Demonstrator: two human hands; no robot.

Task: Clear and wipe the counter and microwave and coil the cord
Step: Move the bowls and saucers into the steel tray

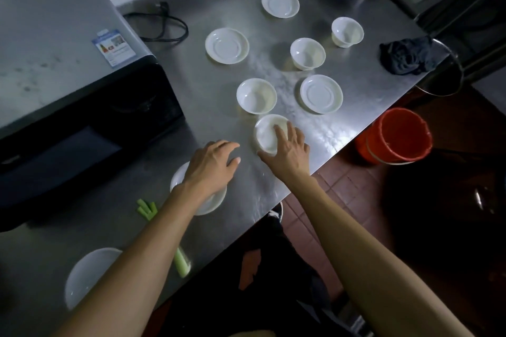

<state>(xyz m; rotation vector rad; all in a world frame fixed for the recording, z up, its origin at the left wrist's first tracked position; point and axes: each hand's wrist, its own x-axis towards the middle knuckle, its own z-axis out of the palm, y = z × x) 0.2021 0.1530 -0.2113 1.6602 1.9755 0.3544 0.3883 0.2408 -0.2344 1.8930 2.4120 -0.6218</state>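
White bowls and saucers are spread over the steel counter (208, 107). My right hand (289, 149) grips the nearest small bowl (267, 134), fingers over its rim and thumb at its near side. My left hand (212, 164) hovers with loosely curled fingers above a saucer (210, 204), holding nothing. The microwave (63, 63) stands at the left. Its black cord (164, 26) lies loose behind it. A dark cloth (408, 56) lies crumpled at the counter's right edge.
Further bowls (256, 96) (308, 53) (347, 31) and saucers (226, 46) (321, 93) (279, 3) sit beyond. Green celery pieces (147, 209) (182, 264) and another plate (87, 273) lie near me. A red bucket (397, 135) stands on the floor at the right.
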